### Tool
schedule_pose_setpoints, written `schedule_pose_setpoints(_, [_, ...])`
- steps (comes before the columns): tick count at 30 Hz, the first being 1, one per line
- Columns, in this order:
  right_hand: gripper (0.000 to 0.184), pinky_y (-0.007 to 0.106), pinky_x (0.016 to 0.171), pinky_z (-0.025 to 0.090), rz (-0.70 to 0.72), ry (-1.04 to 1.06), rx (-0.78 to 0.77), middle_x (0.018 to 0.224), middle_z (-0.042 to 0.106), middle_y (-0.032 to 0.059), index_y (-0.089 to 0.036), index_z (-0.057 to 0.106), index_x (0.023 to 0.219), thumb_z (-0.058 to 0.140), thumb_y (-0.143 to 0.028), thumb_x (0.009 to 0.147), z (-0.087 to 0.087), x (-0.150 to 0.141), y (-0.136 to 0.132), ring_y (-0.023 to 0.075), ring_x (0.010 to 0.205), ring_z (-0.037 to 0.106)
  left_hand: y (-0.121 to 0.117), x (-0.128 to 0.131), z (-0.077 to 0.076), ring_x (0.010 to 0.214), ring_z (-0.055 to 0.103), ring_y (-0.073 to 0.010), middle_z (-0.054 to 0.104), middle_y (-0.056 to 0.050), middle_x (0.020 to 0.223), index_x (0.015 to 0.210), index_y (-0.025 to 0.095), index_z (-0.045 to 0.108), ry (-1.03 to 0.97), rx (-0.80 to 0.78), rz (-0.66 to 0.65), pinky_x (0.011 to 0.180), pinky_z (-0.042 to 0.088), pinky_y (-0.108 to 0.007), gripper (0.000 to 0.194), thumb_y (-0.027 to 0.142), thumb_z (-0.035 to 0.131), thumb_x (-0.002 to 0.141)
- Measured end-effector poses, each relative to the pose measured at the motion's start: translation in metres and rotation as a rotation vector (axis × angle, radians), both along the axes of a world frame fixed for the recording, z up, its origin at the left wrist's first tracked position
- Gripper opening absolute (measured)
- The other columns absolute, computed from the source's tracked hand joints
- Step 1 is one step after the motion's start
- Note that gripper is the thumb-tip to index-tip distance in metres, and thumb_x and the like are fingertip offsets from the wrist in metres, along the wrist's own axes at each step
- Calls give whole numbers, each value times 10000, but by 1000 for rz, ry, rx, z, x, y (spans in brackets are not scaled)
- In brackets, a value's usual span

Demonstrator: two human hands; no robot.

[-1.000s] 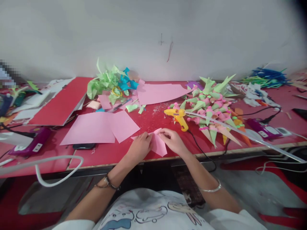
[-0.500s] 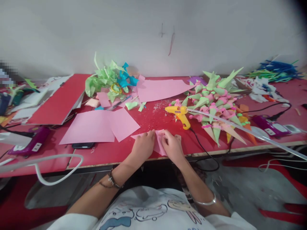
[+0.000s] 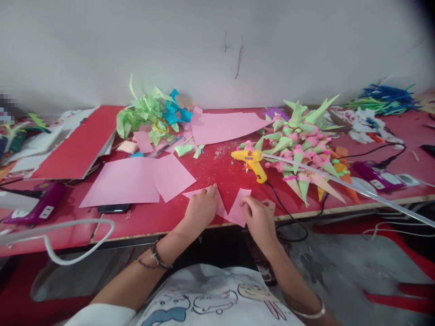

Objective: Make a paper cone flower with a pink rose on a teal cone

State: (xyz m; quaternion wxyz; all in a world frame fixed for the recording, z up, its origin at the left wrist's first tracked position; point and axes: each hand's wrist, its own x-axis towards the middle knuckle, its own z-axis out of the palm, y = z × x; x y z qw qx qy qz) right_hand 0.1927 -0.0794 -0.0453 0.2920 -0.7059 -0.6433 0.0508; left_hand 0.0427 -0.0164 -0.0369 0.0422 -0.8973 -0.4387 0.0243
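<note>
My left hand [image 3: 201, 207] is at the table's front edge, its fingers closed on a piece of pink paper [image 3: 221, 209] that lies under it. My right hand [image 3: 261, 218] pinches the edge of a second pink flap [image 3: 239, 209] between thumb and fingers. A V-shaped gap opens between the two parts at the top, and they meet near the bottom; whether they are still joined there I cannot tell. Just beyond my hands rests a yellow glue gun [image 3: 252, 164], a long clear glue stick [image 3: 306, 168] sticking out of its back.
Larger pink sheets [image 3: 118, 183] lie to the left, partly over a dark phone [image 3: 114, 208]. Behind are green paper scraps [image 3: 144, 113] and another pink sheet [image 3: 227, 128]. Pink-and-green paper cones [image 3: 299, 149] pile up at the right. Purple power strips [image 3: 379, 175] with cables stand on both sides.
My right hand has moved right with its flap of pink paper, spreading a gap from the part under my left hand. My left hand has stayed almost in place.
</note>
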Motion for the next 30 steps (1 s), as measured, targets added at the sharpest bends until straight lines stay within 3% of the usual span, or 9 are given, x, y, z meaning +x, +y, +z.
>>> schedule_pose_setpoints(5, [209,292,661,319,-21,-67,-1,677,646,20,-187,565,715,377,-117,775,-1,18,-15,170,607,558,3,-1,-2,860,564,-203,506,-163,1131,1219,64,403,7,33,-40,539,435,-241,436,51,368,785])
schedule_pose_setpoints(9, [190,274,648,389,14,94,72,757,646,40,-188,560,786,374,-149,789,6,17,-13,185,706,587,5,-5,6,714,588,-183,561,-123,1019,1156,101,471,-92,17,-21,481,407,-247,361,150,378,811])
schedule_pose_setpoints(14, [149,242,689,438,99,411,228,794,627,46,-183,533,811,384,-173,809,22,-18,16,164,771,588,1,-15,20,603,541,-132,576,-22,787,949,192,570,-522,-85,50,499,384,-228,281,380,414,810])
schedule_pose_setpoints(18, [163,246,700,454,189,521,275,822,599,52,-176,501,936,396,-205,815,25,-42,41,152,770,576,8,-32,20,541,449,-84,490,25,599,670,149,526,-823,-293,60,512,361,-185,244,330,432,803])
schedule_pose_setpoints(20, [335,265,710,464,230,535,225,843,576,52,-167,393,1130,426,-219,800,20,-47,47,148,755,565,24,-51,21,528,426,-81,457,40,546,605,149,494,-866,-331,134,500,338,-181,268,324,425,797])
schedule_pose_setpoints(22, [526,300,738,469,255,502,133,908,553,64,-170,263,1243,478,-233,768,11,-47,48,158,783,555,50,-76,26,515,417,-84,440,50,512,572,151,492,-865,-266,314,481,310,-184,271,337,453,765])
schedule_pose_setpoints(24, [616,367,836,427,294,362,38,1085,499,100,-189,277,1255,554,-246,708,3,-46,44,215,972,494,85,-103,34,535,435,-95,445,49,512,601,149,510,-882,-183,425,489,302,-192,239,299,432,770])
schedule_pose_setpoints(27, [693,425,925,345,293,225,-56,1189,435,99,-208,279,1272,597,-214,657,-4,-46,37,268,1116,377,142,-133,46,580,488,-126,466,33,510,577,128,532,-883,-163,538,509,347,-210,228,282,505,743])
schedule_pose_setpoints(30, [687,427,938,325,294,196,-113,1191,438,90,-211,269,1281,572,-182,666,-6,-46,35,267,1124,368,186,-141,55,816,553,-192,578,-42,898,915,107,569,-932,-192,608,678,460,-316,231,291,513,787])
